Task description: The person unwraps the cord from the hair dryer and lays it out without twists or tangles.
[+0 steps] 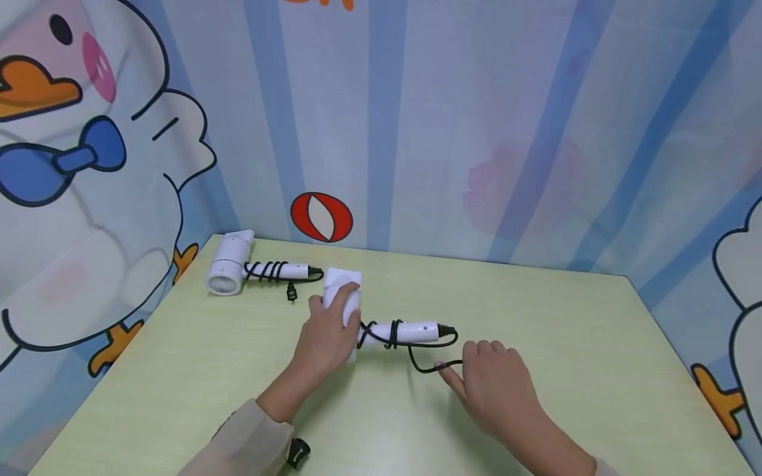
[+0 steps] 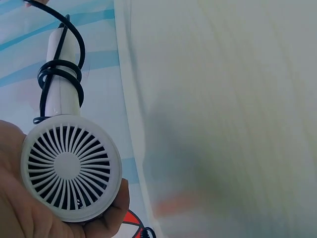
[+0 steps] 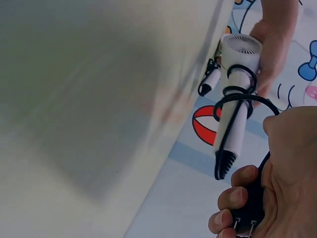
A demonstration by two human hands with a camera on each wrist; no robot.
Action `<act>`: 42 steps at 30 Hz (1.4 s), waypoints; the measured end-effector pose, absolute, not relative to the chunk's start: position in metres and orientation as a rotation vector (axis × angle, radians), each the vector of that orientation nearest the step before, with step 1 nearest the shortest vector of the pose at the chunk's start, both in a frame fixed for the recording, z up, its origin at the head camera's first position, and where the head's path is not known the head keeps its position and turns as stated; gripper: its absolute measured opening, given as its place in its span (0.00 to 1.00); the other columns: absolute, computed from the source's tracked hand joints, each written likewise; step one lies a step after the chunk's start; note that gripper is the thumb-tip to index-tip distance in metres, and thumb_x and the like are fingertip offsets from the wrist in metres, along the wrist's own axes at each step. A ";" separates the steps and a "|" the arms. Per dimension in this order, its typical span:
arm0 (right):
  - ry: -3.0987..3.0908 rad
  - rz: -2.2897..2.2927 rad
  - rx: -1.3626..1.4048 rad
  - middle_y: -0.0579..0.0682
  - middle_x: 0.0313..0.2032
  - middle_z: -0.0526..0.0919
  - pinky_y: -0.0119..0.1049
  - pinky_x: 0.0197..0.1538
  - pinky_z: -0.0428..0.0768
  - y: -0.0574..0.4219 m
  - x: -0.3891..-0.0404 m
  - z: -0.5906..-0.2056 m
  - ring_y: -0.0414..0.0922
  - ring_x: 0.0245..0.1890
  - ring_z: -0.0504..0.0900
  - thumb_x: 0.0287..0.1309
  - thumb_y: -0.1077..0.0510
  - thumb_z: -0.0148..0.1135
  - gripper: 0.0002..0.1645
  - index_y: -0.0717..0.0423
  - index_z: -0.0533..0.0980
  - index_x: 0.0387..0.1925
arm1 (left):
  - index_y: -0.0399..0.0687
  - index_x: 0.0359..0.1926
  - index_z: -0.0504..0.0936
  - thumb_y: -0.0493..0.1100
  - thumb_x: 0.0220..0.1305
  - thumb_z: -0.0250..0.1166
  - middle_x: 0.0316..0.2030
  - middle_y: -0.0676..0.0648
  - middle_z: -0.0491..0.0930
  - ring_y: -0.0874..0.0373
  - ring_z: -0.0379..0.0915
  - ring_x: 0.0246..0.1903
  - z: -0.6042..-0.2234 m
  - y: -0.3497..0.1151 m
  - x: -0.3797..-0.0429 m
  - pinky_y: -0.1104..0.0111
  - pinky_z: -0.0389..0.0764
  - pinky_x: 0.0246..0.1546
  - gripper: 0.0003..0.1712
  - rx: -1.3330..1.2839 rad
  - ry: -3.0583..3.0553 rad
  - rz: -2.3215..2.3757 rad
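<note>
My left hand [image 1: 326,334] grips the barrel of a white hair dryer [image 1: 424,330] near the middle of the table, its handle pointing right. In the left wrist view the round slotted grille [image 2: 67,166] faces the camera, with fingers around the barrel. A black cord [image 1: 424,371] is looped several times about the handle, and its loose length runs to my right hand [image 1: 499,387]. Seen from the right wrist, the curled fingers hold a black two-pin plug [image 3: 252,208] at the cord's end, its metal prongs showing.
A second white hair dryer [image 1: 232,261] lies at the table's back left, cord wound around its handle and its plug [image 1: 292,291] on the table [image 1: 565,317]. A printed curtain [image 1: 440,132] hangs behind the table and along its sides. By the left sleeve is a small black object [image 1: 299,453].
</note>
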State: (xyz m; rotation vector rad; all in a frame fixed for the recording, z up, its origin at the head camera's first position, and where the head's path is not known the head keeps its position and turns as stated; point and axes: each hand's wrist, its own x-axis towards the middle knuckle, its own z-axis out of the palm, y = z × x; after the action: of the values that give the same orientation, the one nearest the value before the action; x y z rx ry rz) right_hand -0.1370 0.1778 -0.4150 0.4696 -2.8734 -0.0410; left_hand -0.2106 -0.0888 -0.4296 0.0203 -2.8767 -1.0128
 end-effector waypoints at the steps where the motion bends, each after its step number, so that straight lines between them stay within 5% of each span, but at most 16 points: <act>1: -2.887 -0.053 0.469 0.47 0.19 0.62 0.40 0.29 0.65 0.178 -0.136 -0.417 0.46 0.23 0.62 0.69 0.31 0.54 0.34 0.56 0.65 0.23 | 0.70 0.73 0.64 0.55 0.75 0.53 0.56 0.33 0.62 0.45 0.74 0.30 -0.429 -0.089 -0.210 0.60 0.76 0.26 0.27 0.020 -2.875 -1.015; 18: -2.916 -0.156 0.482 0.48 0.18 0.63 0.41 0.28 0.68 0.183 -0.137 -0.431 0.47 0.21 0.64 0.70 0.31 0.52 0.35 0.56 0.66 0.20 | 0.72 0.73 0.62 0.56 0.76 0.52 0.58 0.34 0.61 0.44 0.75 0.32 -0.424 -0.093 -0.211 0.61 0.77 0.27 0.27 0.018 -2.870 -1.045; 42: -3.043 -0.026 0.447 0.49 0.15 0.65 0.43 0.22 0.67 0.201 -0.185 -0.449 0.48 0.18 0.66 0.73 0.35 0.50 0.35 0.54 0.64 0.17 | 0.74 0.73 0.63 0.57 0.76 0.52 0.60 0.35 0.62 0.44 0.76 0.36 -0.419 -0.098 -0.206 0.61 0.78 0.27 0.27 -0.029 -2.876 -1.115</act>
State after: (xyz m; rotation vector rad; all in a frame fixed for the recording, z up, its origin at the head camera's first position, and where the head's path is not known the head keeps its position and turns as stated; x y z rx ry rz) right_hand -0.1852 0.2009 -0.4490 0.4471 -3.0429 -0.0259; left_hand -0.2063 -0.0982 -0.4191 -0.0287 -2.8762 -1.1146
